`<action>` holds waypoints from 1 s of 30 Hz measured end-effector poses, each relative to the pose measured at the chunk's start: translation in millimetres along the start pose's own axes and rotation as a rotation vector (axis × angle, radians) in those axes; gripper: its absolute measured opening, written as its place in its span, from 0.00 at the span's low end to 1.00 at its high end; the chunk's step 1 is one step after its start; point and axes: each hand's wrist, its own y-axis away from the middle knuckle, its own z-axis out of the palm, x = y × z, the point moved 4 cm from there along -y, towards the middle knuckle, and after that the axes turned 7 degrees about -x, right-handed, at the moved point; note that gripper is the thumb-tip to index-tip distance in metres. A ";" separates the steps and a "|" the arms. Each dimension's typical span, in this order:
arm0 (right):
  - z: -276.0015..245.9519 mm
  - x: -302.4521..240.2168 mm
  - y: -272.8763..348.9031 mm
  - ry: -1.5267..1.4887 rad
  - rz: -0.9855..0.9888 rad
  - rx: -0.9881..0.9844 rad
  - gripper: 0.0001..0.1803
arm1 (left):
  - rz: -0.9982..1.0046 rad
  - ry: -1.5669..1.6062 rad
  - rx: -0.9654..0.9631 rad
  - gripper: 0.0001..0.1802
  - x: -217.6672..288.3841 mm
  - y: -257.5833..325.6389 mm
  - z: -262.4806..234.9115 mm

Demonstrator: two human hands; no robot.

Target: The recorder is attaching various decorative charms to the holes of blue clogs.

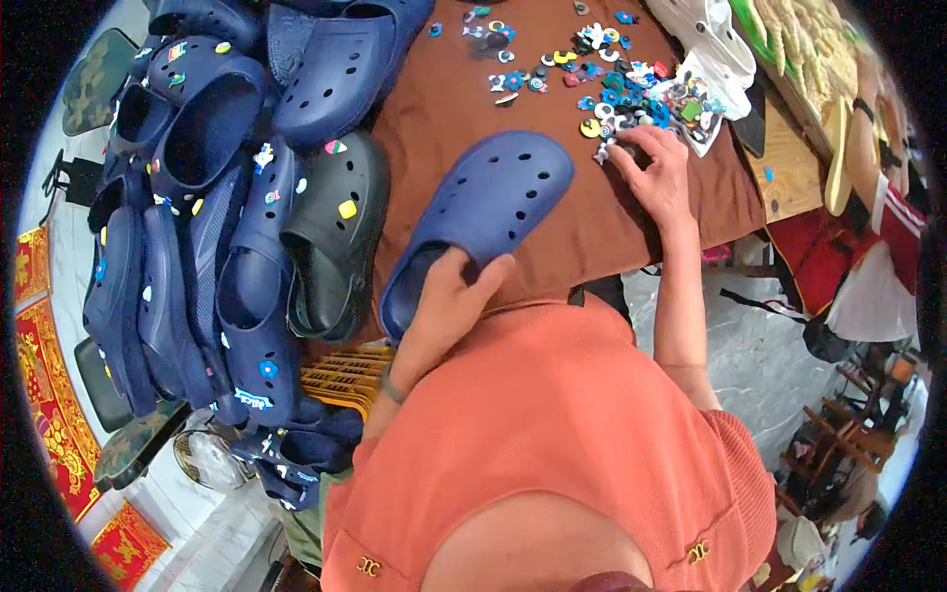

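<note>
A plain navy blue clog (493, 197) with round holes in its toe lies at a slant on the brown cloth before me. My left hand (449, 301) grips it at the foot opening, with fingers inside and the thumb along the outer side. At the near edge of a spread of small colourful shoe charms (621, 89), my right hand (653, 173) has thumb and forefinger brought together. A small white-and-purple shoe charm (603, 152) is at those fingertips.
Stacked navy clogs (212, 128) with charms on them fill the left, beside a black clog (340, 227). A plastic bag of charms (695, 104) lies at the back right, near a white shoe (705, 39). Another person's arm (866, 128) shows at far right. A yellow crate (340, 377) stands below.
</note>
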 end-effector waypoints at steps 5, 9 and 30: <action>9.2 -18.4 -15.4 0.208 -0.040 0.021 0.10 | 0.267 0.137 0.057 0.21 6.0 -9.7 4.5; 25.7 -21.8 -24.2 0.419 -0.043 -0.154 0.17 | 0.120 0.087 -0.034 0.21 6.5 -13.9 3.5; 11.9 -30.4 7.6 -0.321 0.167 0.059 0.13 | 0.338 0.062 -0.050 0.20 -2.2 -20.9 10.0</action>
